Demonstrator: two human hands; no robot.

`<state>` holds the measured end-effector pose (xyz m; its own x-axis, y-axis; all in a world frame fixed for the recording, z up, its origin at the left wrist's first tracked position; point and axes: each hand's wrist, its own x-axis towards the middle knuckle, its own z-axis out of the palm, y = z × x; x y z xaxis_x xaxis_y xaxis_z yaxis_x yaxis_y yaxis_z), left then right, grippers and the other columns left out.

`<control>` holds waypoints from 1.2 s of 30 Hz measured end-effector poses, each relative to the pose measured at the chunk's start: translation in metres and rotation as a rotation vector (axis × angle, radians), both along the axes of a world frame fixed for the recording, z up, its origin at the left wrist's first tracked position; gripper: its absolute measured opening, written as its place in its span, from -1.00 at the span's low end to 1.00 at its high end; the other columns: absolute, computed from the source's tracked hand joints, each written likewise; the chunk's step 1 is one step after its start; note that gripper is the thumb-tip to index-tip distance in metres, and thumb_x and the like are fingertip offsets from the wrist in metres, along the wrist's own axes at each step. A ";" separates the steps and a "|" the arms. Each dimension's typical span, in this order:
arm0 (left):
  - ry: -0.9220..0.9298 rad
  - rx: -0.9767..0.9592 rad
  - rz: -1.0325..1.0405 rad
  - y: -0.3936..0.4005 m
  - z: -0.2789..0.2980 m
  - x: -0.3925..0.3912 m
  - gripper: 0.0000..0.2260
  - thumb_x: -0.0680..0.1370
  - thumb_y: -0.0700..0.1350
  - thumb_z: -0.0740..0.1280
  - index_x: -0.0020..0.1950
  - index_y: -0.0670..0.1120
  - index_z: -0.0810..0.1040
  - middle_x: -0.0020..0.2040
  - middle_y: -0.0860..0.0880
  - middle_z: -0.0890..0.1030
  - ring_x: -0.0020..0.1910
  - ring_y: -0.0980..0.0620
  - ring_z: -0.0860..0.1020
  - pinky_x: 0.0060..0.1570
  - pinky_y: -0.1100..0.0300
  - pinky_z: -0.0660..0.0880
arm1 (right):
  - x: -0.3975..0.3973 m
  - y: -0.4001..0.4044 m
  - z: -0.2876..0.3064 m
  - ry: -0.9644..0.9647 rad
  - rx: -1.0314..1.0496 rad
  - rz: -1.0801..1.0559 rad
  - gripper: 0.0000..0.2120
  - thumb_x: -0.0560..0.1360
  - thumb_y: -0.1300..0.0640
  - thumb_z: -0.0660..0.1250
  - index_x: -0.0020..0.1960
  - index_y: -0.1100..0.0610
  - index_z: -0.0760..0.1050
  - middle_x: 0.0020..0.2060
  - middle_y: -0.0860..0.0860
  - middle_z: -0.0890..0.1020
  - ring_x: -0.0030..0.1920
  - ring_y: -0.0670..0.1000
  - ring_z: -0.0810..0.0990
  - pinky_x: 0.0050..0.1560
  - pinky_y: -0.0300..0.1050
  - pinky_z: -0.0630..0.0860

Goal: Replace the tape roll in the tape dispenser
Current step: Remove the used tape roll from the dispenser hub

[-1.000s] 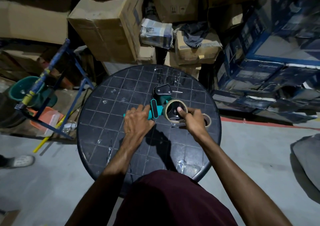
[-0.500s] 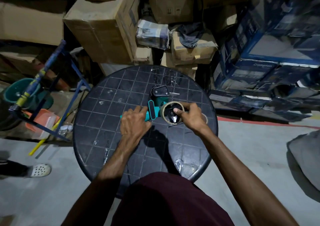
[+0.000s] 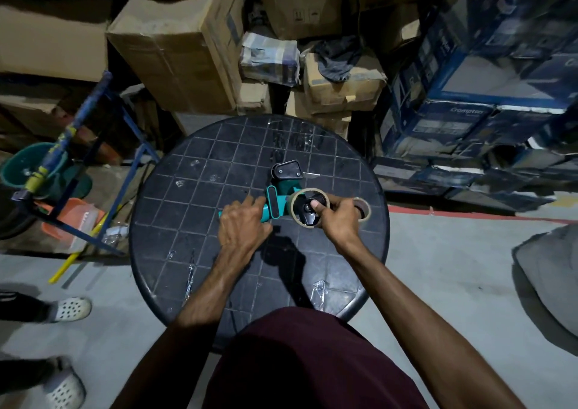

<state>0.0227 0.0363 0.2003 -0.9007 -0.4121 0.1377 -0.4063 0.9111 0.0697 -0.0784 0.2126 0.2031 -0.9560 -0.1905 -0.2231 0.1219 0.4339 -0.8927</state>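
A teal and black tape dispenser (image 3: 279, 200) lies on the round black table (image 3: 200, 252). My left hand (image 3: 242, 225) grips its handle from the near side. A tan tape roll (image 3: 308, 206) sits on the dispenser's black hub, and my right hand (image 3: 336, 219) holds that roll with the thumb pressed on the hub. The dispenser's black head (image 3: 286, 170) points away from me. Another tape ring (image 3: 362, 210) lies on the table just right of my right hand, partly hidden by it.
Cardboard boxes (image 3: 184, 48) are stacked behind the table, blue printed cartons (image 3: 469, 95) to the right. A blue metal frame (image 3: 90, 145) and a green bucket (image 3: 22, 167) stand to the left. Another person's white-shoed feet (image 3: 70, 308) are at the lower left. Tape scraps stick to the tabletop.
Both hands have stayed on the dispenser and the roll. The thumb of my right hand has shifted slightly on the hub. The other person's feet have stepped closer at the lower left.
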 end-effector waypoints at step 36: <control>-0.343 0.441 0.091 -0.075 -0.199 -0.057 -0.45 0.38 -0.26 0.37 0.38 -0.06 0.45 0.20 -0.18 0.49 0.25 -0.21 0.41 0.30 -0.03 0.31 | -0.058 -0.079 -0.186 -0.658 0.153 -0.058 -0.72 0.58 0.19 0.44 0.15 0.40 0.59 0.07 0.28 0.68 -0.28 0.16 0.70 -0.25 0.16 0.72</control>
